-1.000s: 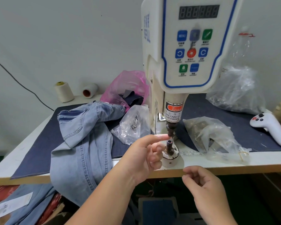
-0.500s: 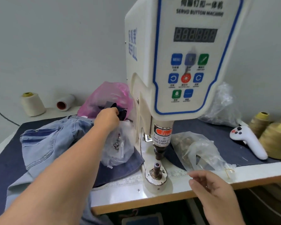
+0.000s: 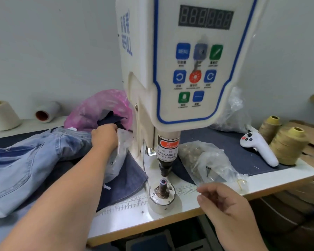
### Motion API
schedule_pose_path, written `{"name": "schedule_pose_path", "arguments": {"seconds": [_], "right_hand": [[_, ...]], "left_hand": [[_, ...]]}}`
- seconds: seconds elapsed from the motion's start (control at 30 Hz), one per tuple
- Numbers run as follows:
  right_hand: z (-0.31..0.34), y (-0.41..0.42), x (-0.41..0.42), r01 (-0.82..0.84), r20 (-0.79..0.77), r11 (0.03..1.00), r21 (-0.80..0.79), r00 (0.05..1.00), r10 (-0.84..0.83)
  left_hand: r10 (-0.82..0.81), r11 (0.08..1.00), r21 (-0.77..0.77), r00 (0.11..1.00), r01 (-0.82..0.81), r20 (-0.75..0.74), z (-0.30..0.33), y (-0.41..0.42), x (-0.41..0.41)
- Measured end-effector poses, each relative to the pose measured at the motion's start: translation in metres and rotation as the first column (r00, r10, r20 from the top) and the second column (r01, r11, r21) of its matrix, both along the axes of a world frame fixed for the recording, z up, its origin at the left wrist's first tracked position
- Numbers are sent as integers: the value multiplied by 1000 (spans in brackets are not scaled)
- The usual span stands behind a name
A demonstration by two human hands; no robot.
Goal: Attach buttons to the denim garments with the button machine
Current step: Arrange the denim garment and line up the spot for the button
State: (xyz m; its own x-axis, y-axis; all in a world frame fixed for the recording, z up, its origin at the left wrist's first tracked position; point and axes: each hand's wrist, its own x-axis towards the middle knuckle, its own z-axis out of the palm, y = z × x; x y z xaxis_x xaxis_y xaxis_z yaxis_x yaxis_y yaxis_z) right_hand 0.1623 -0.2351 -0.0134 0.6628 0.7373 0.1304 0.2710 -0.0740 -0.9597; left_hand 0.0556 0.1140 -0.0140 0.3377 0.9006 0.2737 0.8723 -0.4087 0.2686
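Big white button machine (image 3: 179,69) dead centre on table (image 3: 134,220), punch hanging just above round metal post (image 3: 163,185) at base. Light denim garment (image 3: 25,160) heaped on left, partly over dark cloth mat (image 3: 123,185). Left hand (image 3: 104,136) reaching back beside machine, fingers tucked into clear plastic bag (image 3: 118,156), pinching at it; pink bag (image 3: 98,107) just behind. Right hand (image 3: 223,201) hovering at table edge near second clear bag (image 3: 207,160), fingers loosely curled, nothing held. White controller (image 3: 259,147) and yellow thread cones (image 3: 286,145) far right.
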Motion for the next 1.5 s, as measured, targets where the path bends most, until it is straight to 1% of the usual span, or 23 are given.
{"name": "schedule_pose_path", "arguments": {"seconds": [0.07, 0.13, 0.23, 0.33, 0.4, 0.43, 0.53, 0.63, 0.7, 0.8, 0.87, 0.97, 1.03, 1.1, 1.17, 1.23, 1.27, 1.3, 1.33, 1.37, 1.43, 1.47, 1.5], "right_hand": [[0, 2, -3, -24, 12, 999, 23, 1000, 24], [0, 3, -6, -49, 28, 998, 35, 998, 48], [-3, 4, -9, -56, 38, 997, 56, 998, 54], [-4, 5, -18, -75, 26, 995, 67, 997, 73], [-1, 6, -28, -100, 36, 991, 93, 995, 97], [1, 6, -34, -119, 53, 987, 109, 992, 114], [11, 10, -53, -200, 145, 970, 134, 973, 181], [24, 18, -65, -283, 153, 944, 171, 954, 258], [34, 25, -72, -351, 151, 922, 165, 933, 328], [47, 38, -77, -429, 200, 891, 149, 896, 397], [51, 43, -80, -434, 252, 893, 117, 883, 396], [52, 45, -81, -397, 329, 909, 124, 881, 340], [48, 43, -82, -381, 356, 917, 119, 878, 319], [45, 38, -86, -336, 421, 936, 106, 868, 264], [44, 34, -89, -296, 494, 949, 113, 845, 205], [42, 31, -88, -331, 480, 940, 84, 840, 253], [42, 30, -87, -374, 418, 926, 43, 849, 323], [44, 29, -86, -433, 313, 901, 7, 857, 409], [45, 27, -86, -513, 163, 858, 19, 849, 503], [47, 26, -86, -597, -20, 798, 81, 799, 600], [46, 26, -86, -662, -359, 708, 246, 616, 701], [44, 27, -86, -657, -439, 704, 268, 567, 697], [42, 28, -85, -650, -466, 719, 246, 571, 676]], "left_hand": [[11, 1000, -26, 974, -5, 226, 3, -4, -3], [17, 1000, -17, 900, -11, 435, 9, -7, -6], [41, 999, 0, 757, -55, 652, 28, -21, -14], [42, 998, -58, 566, 11, 824, 52, -43, -26], [51, 991, -97, 415, 89, 908, 68, -64, -38], [57, 987, -108, 360, 123, 931, 75, -76, -45], [57, 971, -122, 297, 205, 953, 88, -117, -66], [109, 940, -179, 239, 291, 965, 85, -167, -84], [178, 886, -264, 246, 381, 953, 81, -199, -90], [227, 802, -352, 298, 483, 927, 78, -228, -95], [228, 742, -368, 305, 561, 925, 79, -237, -100], [251, 657, -364, 264, 660, 931, 83, -246, -110], [289, 648, -376, 243, 662, 926, 82, -250, -114], [318, 663, -401, 247, 632, 915, 80, -252, -116], [302, 704, -417, 289, 574, 908, 76, -252, -117], [259, 757, -408, 338, 510, 905, 73, -254, -118], [227, 785, -395, 371, 477, 901, 72, -256, -117], [187, 816, -373, 408, 442, 893, 70, -258, -117], [146, 847, -346, 450, 403, 881, 68, -260, -117], [99, 877, -309, 490, 368, 866, 65, -261, -118], [-1, 908, -237, 568, 345, 823, 62, -263, -120], [-33, 911, -220, 592, 349, 806, 62, -263, -121], [-54, 908, -212, 604, 361, 795, 60, -262, -123]]}}
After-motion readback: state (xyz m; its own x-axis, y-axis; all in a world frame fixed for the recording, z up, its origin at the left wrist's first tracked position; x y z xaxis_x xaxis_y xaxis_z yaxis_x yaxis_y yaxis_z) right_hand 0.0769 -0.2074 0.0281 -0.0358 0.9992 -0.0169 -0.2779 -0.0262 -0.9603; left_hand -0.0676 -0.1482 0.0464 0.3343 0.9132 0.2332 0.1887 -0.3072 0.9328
